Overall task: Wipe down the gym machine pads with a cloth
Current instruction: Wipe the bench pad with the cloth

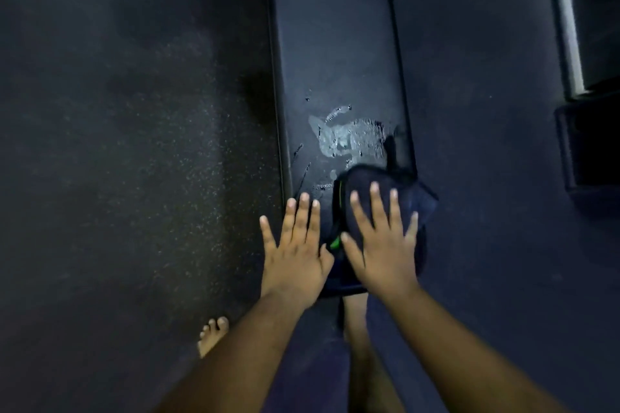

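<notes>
Fingers (pixel 375 208) of the right hand (pixel 382 245) lie straight and spread, pressing a dark cloth (pixel 360 184) flat on the near end of the long black pad (pixel 335 43). Left hand (pixel 295 251) rests open on the pad just beside the cloth. Wet smears (pixel 345 137) shine beyond the cloth.

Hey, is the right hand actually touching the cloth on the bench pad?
Touching. The head view shows the right hand lying flat on the dark cloth, its spread fingers straight across the fabric with no gap, pressing it onto the pad.
</notes>
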`<state>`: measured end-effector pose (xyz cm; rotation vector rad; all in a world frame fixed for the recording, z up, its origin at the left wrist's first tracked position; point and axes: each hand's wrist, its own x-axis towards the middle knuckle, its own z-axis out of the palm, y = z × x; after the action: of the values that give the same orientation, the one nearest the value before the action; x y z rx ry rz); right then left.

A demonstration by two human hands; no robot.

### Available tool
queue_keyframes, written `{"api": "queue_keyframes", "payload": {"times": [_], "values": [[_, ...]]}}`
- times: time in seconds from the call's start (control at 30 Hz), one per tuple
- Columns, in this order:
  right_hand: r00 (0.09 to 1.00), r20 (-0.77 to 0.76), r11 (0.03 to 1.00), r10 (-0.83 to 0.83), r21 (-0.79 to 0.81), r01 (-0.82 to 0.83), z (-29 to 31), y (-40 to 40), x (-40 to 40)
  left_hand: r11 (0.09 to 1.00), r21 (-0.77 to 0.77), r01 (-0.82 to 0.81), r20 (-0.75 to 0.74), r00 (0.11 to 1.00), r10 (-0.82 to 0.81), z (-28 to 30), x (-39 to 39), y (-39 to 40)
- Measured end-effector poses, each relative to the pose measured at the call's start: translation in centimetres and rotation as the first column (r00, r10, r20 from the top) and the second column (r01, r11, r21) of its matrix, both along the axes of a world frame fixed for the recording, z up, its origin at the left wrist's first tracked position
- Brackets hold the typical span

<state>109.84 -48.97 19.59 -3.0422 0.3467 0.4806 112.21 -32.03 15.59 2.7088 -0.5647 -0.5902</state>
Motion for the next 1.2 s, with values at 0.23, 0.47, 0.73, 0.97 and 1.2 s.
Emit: {"api": "queue_keyframes", "payload": {"times": [0.23, 0.47, 0.73, 0.97, 1.2], "values": [[0.961, 0.01, 0.96, 0.277, 0.03, -0.278, -1.6, -4.0, 15.6, 0.997, 0.037, -0.073, 0.052, 0.996, 0.071, -0.2, -0.2, -0.7], [0.848, -0.035, 0.844, 0.529, 0.123, -0.522, 0.9, -5.0, 7.8, 0.989, 0.074, -0.13, 0.053, 0.991, 0.126, 0.2, -0.7, -1.1], [0.877, -0.004, 0.875, 0.48, 0.076, -0.478, -1.6, -2.6, 24.6, 0.969, 0.054, -0.241, 0.116, 0.965, 0.234, -0.3, -1.0, -1.6], [0.494, -0.002, 0.484, 0.87, 0.206, -0.851, 0.3, -1.8, 9.6, 0.814, -0.086, -0.574, 0.057, 0.813, 0.579, 1.0, -4.5, -1.5], [0.818, -0.025, 0.818, 0.574, 0.067, -0.572, -1.1, 2.7, 16.1, 0.783, -0.167, -0.6, -0.057, 0.798, 0.6, 1.4, -8.2, -0.5]]}}
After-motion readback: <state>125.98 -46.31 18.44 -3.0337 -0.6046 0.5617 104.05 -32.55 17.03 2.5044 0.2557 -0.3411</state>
